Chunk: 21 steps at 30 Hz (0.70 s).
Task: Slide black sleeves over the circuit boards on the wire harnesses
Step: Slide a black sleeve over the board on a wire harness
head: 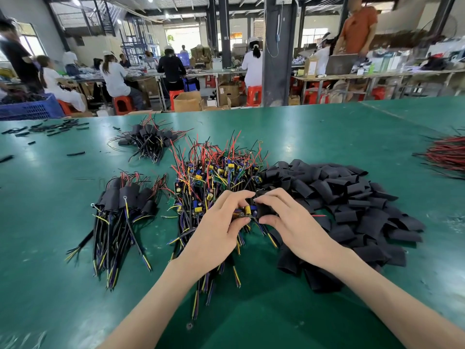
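The step in hand looks like the mating of one sleeve to one board. The left grip (219, 230) pinches a circuit board (245, 212) between thumb and curled fingers, with a yellow capacitor showing just past the thumb tip. The right grip (289, 222) is clenched on a single black sleeve (265, 210), thumb under and fingers over. The sleeve's end sits just beside the board, between the two grips. I cannot tell whether the board's edge has entered the sleeve's mouth, since the fingers cover the join.

Directly beyond both grips lies the heap of bare harnesses (219, 177), boards tangled with red, yellow and black wires. To the right of the right grip, running under its wrist, spreads the pile of loose sleeves (352, 210). Well to the left of the left grip rests a bundle of sleeved harnesses (123, 200), and a second bundle (148, 139) lies farther beyond on the green counter (302, 137).

The next move probably calls for the sleeve's mouth to be held open and square to the board, then drawn along over the components while the left grip holds the board firm. The tall capacitor seems the likeliest place to snag. Judging by the bare heap, most of the task remains.
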### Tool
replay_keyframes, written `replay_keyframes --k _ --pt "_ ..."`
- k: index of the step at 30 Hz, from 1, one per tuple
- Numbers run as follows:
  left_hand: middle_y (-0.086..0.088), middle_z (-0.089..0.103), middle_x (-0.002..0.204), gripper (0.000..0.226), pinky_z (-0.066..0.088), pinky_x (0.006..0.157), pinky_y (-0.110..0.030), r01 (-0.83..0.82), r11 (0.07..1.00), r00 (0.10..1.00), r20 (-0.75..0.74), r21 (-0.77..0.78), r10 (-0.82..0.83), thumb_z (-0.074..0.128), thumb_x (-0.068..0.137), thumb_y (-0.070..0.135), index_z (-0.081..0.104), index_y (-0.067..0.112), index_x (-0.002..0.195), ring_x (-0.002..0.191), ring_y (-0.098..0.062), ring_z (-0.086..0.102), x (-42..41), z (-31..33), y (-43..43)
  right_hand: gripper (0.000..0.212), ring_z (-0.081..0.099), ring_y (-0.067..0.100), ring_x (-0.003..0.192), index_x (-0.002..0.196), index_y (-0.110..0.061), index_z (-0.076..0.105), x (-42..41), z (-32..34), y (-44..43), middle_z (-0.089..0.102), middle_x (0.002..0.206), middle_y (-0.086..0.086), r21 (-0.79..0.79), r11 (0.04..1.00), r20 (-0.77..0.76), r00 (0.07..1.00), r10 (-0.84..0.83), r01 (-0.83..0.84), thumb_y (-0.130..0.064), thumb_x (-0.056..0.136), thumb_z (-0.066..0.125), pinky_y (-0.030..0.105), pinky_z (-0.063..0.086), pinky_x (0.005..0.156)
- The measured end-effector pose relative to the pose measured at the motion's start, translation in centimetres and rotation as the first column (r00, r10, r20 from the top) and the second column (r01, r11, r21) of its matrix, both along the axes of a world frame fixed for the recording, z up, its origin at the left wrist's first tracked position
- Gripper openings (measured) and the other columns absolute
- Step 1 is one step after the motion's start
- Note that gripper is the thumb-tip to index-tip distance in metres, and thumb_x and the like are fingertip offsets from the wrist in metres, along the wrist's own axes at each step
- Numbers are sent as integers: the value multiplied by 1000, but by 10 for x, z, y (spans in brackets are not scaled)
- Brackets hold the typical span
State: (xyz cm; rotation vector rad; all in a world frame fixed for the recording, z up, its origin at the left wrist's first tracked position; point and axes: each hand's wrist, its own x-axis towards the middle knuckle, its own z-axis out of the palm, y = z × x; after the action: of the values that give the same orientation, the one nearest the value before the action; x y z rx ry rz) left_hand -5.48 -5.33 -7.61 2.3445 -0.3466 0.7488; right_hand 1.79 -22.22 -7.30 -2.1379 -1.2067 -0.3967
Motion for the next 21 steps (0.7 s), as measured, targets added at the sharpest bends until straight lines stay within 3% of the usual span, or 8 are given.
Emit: replay_keyframes --k 6,10,12,15,18,21 --pt "10 59 102 48 37 90 -4 -30 995 999 -43 -96 26 66 85 3 53 23 125 98 6 54 0 0 -2 33 59 30 85 120 -3 57 -7 3 1 54 114 9 -75 997 115 993 0 9 -16 89 61 43 49 76" --pt "13 56 106 56 38 90 -7 20 996 1000 -19 -88 -22 69 83 5 46 34 125 97 2 54 0 1 -2 32 60 29 85 121 -3 57 -9 6 2 54 115 10 -54 999 93 996 -2 7 -14 90 59 40 48 77" --pt "8 55 109 56 38 89 -8 15 997 1000 -2 -79 -15 68 83 6 45 30 128 95 -2 54 0 1 0 33 60 29 87 120 -1 57 -9 7 1 54 115 12 -53 998 96 995 -13 19 -12 89 61 40 48 78" --pt "7 58 99 51 39 86 -12 -46 992 999 -15 -119 45 66 84 3 48 22 127 88 -4 55 2 2 2 32 61 30 87 117 1 59 -9 9 1 55 113 14 -84 995 108 993 -38 47 -12 88 63 35 46 78" --pt "13 61 85 52 43 86 -16 -55 975 997 -65 -215 42 67 82 -1 48 30 119 84 -6 59 3 3 -1 29 65 26 84 102 6 65 -13 12 1 63 102 14 -125 991 230 973 -22 52 -4 76 74 24 44 71" --pt "16 62 83 56 47 87 -21 -42 957 996 -91 -288 16 69 79 -2 49 36 114 84 -9 62 2 3 -4 30 64 23 82 96 5 67 -13 11 1 65 99 11 -132 990 290 957 0 40 -2 69 79 22 44 67"
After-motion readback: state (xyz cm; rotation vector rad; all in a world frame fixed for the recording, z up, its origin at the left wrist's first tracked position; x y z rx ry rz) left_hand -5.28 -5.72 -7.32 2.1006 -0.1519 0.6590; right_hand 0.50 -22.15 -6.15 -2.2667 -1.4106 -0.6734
